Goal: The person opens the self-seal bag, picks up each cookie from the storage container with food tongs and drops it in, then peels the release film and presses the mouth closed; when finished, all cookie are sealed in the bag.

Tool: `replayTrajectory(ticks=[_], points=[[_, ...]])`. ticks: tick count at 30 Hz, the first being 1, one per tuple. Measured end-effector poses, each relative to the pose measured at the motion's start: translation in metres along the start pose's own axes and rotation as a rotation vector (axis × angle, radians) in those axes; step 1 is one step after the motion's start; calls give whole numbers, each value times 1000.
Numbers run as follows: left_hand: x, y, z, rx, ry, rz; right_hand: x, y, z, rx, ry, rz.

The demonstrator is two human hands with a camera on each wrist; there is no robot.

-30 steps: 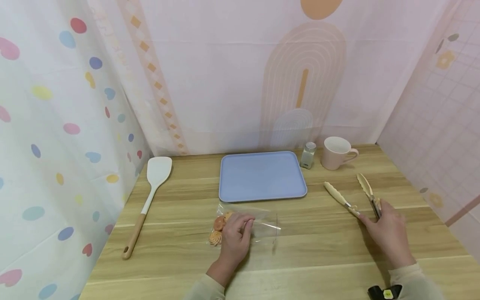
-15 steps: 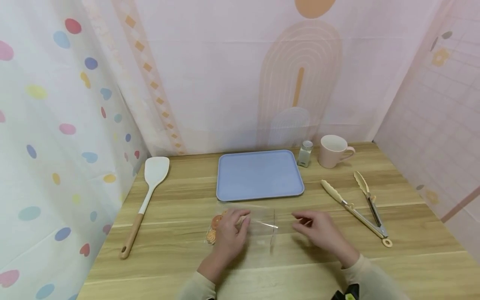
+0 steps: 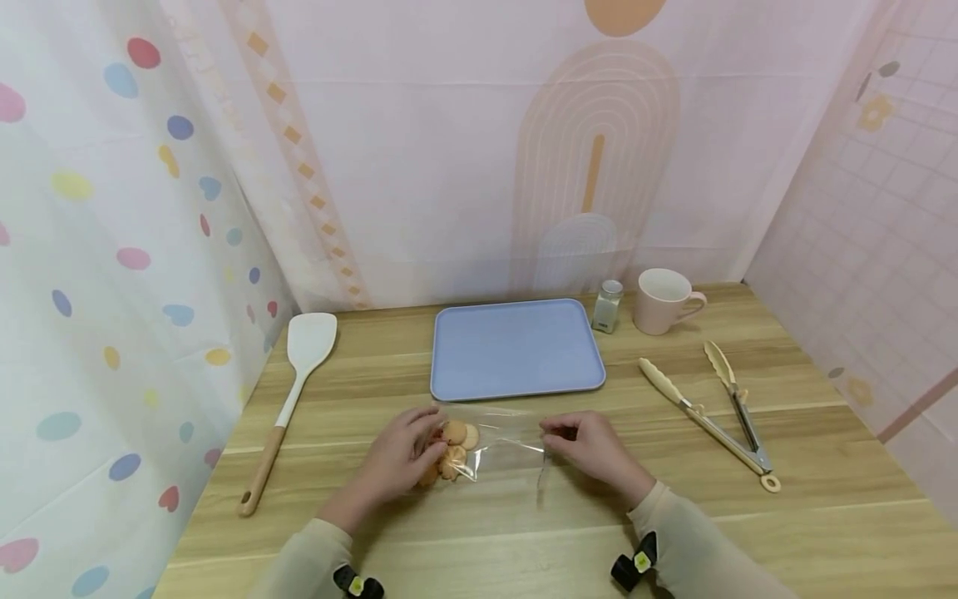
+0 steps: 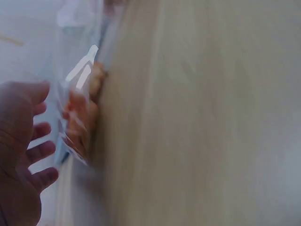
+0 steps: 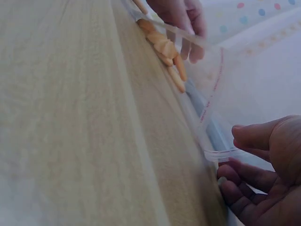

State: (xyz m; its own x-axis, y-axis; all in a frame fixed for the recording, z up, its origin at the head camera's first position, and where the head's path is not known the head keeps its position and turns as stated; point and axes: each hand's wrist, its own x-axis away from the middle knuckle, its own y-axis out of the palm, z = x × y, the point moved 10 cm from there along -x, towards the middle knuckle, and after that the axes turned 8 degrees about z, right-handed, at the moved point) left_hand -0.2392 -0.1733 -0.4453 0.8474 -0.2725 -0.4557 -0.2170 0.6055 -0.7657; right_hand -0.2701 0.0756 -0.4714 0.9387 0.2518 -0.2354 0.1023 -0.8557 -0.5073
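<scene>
A clear plastic bag [image 3: 503, 459] lies on the table with several cookies [image 3: 454, 457] in its left end. My left hand [image 3: 395, 457] is at that end, its fingers loosely bent beside the cookies. In the left wrist view the left thumb and fingers stand apart, close to the bag [image 4: 77, 108] and not closed on it. My right hand [image 3: 590, 447] is at the bag's right end, which has a strip with red print. In the right wrist view a gap shows between right thumb and fingers, with the bag's edge [image 5: 221, 153] close to them.
A blue tray [image 3: 516, 349] lies behind the bag. A white spatula [image 3: 310, 337] with a wooden handle lies at left. Spread tongs [image 3: 718, 433] lie at right. A glass shaker [image 3: 607, 308] and a pink mug [image 3: 660, 304] stand at the back, before the curtain.
My right hand let go of the tongs and moved left to the bag's right end. My left hand slid left off the bag's middle, uncovering more cookies.
</scene>
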Motion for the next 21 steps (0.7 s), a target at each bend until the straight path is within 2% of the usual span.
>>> replayTrajectory(ticks=[3,5,11,16,21], points=[[7,10,1,-13,58,-105,-3,3,2,11,8,3],[11,14,2,-22,84,-132,-4,4,3,12,8,11],[19,14,4,-79,101,-129,-10,5,6,-13,18,81],[26,15,5,-166,62,-130,-16,3,9,-56,48,140],[33,15,16,-265,16,-121,-21,5,8,-127,38,154]])
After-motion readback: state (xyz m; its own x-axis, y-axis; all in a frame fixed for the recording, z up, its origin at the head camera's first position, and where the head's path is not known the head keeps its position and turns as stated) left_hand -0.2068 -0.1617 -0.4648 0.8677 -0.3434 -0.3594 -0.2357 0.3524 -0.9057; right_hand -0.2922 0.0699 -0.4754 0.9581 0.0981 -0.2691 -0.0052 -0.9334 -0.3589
